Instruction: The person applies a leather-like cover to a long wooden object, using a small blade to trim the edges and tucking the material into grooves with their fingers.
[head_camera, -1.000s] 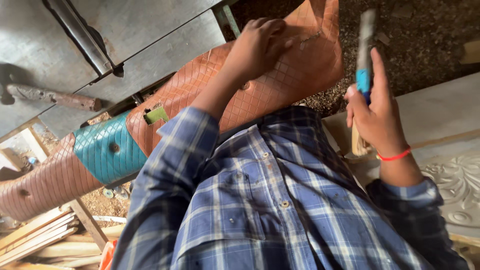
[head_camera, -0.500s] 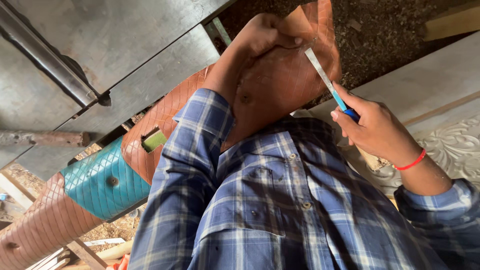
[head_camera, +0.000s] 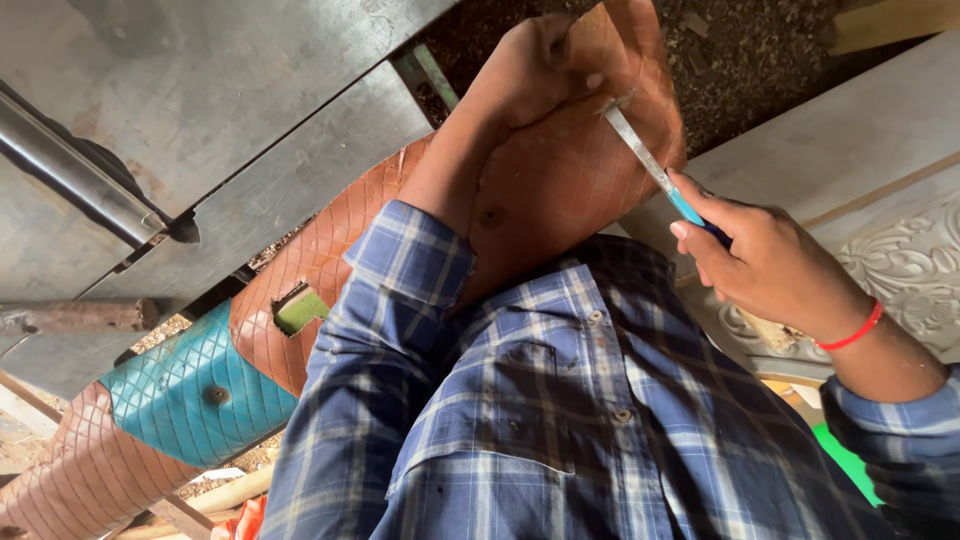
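Note:
My left hand (head_camera: 535, 70) presses on the upper end of a long padded panel covered in brown quilted material (head_camera: 580, 170). My right hand (head_camera: 765, 265), with a red band at the wrist, grips a thin cutter with a blue handle and a metal blade (head_camera: 645, 160). The blade's tip touches the brown covering just beside my left fingers. Lower left, the panel has a teal quilted section (head_camera: 185, 390) and a small cut-out showing green (head_camera: 298, 310). My blue checked shirt (head_camera: 560, 420) fills the lower middle.
A grey metal machine table (head_camera: 200, 120) with a slot and a steel bar lies at the upper left. A white carved board (head_camera: 900, 260) sits at the right. Sawdust covers the ground at the top. Wooden strips lie at the lower left.
My right hand has come down from a raised position and brought the cutter's blade onto the brown covering. My left hand has stayed on the panel. The view has moved closer.

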